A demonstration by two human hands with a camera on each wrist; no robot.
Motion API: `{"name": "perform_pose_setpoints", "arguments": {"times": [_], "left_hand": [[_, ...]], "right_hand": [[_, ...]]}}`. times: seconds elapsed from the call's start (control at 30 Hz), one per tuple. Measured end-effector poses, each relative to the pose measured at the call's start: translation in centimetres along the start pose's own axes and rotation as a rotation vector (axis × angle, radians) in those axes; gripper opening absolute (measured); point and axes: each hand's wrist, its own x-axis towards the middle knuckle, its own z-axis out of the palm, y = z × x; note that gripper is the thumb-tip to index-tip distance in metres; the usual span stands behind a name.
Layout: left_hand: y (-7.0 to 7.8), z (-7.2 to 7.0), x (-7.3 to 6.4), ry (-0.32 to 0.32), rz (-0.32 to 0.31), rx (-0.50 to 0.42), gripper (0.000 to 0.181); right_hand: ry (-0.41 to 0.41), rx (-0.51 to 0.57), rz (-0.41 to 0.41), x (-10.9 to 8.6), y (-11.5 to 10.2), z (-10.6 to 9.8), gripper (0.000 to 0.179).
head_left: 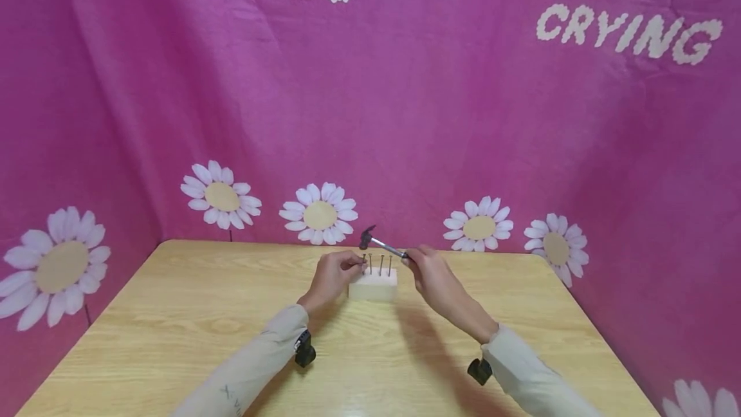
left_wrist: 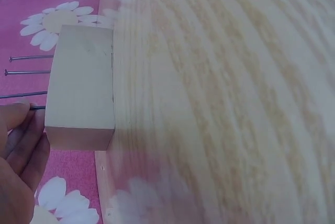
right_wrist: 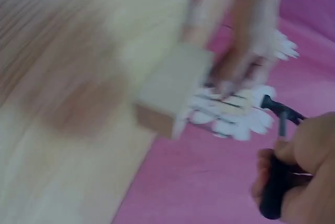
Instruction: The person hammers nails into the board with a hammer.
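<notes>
A pale wooden block [head_left: 373, 291] sits on the table, with several long nails [head_left: 381, 266] standing upright in a row from its top. My left hand [head_left: 329, 279] is at the block's left end, pinching the leftmost nail [left_wrist: 37, 108] between thumb and fingers close to the wood. In my right hand [head_left: 435, 280] is a small claw hammer [head_left: 386, 247], gripped by its black handle [right_wrist: 273, 192]. The dark hammer head [head_left: 366, 237] hangs just above the leftmost nail's head, apparently not touching it. Motion blurs the right wrist view.
The light wood-grain table [head_left: 231, 333] spreads out around the block. Behind it and at both sides hangs a pink cloth [head_left: 405, 114] with white daisies and lettering. Both sleeved forearms reach in from the front, each with a small black camera [head_left: 305, 349] at the wrist.
</notes>
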Motion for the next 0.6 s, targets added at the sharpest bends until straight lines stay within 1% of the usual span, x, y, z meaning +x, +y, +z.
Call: {"name": "perform_pose_setpoints", "arguments": {"times": [0.03, 0.13, 0.17, 0.23, 0.3, 0.4, 0.43, 0.53, 0.6], "left_hand": [[0.0, 0.0, 0.0, -0.002, -0.006, -0.001, 0.005], [0.0, 0.1, 0.0, -0.004, -0.010, 0.014, 0.005], [0.1, 0.1, 0.0, -0.005, -0.005, 0.019, 0.005], [0.3, 0.1, 0.0, -0.015, -0.007, 0.025, 0.007], [0.4, 0.1, 0.0, -0.031, -0.015, 0.028, 0.011], [0.5, 0.2, 0.1, -0.047, -0.048, 0.027, 0.018], [0.5, 0.3, 0.2, -0.047, -0.058, 0.020, 0.019], [0.3, 0.6, 0.5, -0.036, -0.064, -0.013, 0.016], [0.2, 0.8, 0.6, -0.027, -0.057, -0.039, 0.014]], "right_hand": [[0.040, 0.011, -0.002, 0.2, 0.0, -0.2, 0.005], [0.194, 0.066, -0.023, 0.8, 0.0, -0.8, 0.005], [0.221, 0.078, -0.031, 0.9, 0.1, -0.9, 0.006], [0.218, 0.088, -0.028, 0.8, 0.5, -0.8, 0.005], [0.179, 0.089, -0.003, 0.2, 0.8, -0.4, 0.004], [0.136, 0.091, 0.047, -0.6, 1.5, 0.1, 0.008], [0.135, 0.095, 0.059, -0.8, 1.6, 0.1, 0.008], [0.147, 0.108, 0.074, -1.0, 2.0, 0.1, 0.008], [0.151, 0.112, 0.071, -1.0, 2.2, 0.0, 0.007]]}}
